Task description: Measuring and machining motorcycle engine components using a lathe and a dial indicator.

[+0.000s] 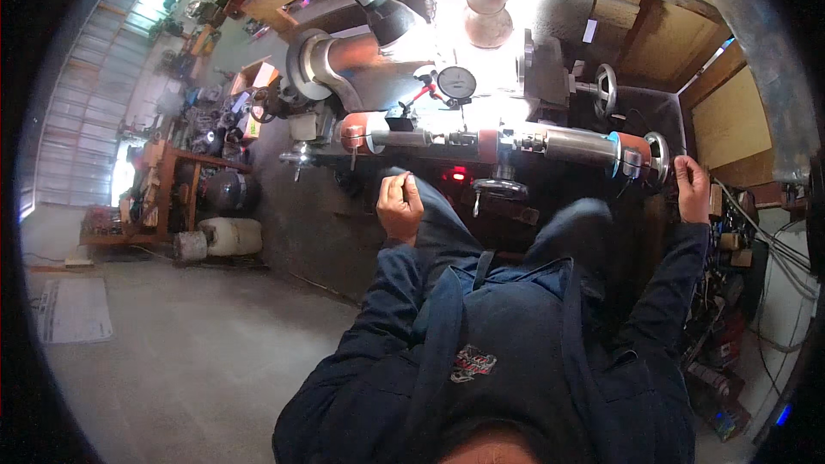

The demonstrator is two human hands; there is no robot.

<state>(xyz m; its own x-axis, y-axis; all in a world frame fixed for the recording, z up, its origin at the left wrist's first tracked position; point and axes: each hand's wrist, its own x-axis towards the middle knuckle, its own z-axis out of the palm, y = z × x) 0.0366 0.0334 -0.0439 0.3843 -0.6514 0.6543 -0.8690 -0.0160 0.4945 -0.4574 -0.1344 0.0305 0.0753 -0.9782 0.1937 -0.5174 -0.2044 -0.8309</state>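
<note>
My left hand [399, 206] is closed over my left leg, below the machine; what it holds, if anything, is hidden. My right hand [693, 191] is raised with fingers pressed together, right of a chrome handwheel [658, 155]; contact and contents are unclear. The metal machine [559, 77] carries a long horizontal steel cylinder [580, 144] with orange end blocks. A dial indicator [457, 82] sits on a red-jointed arm above it. A second handwheel [500, 189] is below the middle, beside a small red light [458, 174].
A black lamp [387, 21] stands over the machine, with another handwheel [606, 90] at its right. At left are a cluttered wooden rack [163, 206], tanks [230, 236] and a flat panel [75, 309] on the floor. Wooden boards [730, 120], hoses and clutter line the right side.
</note>
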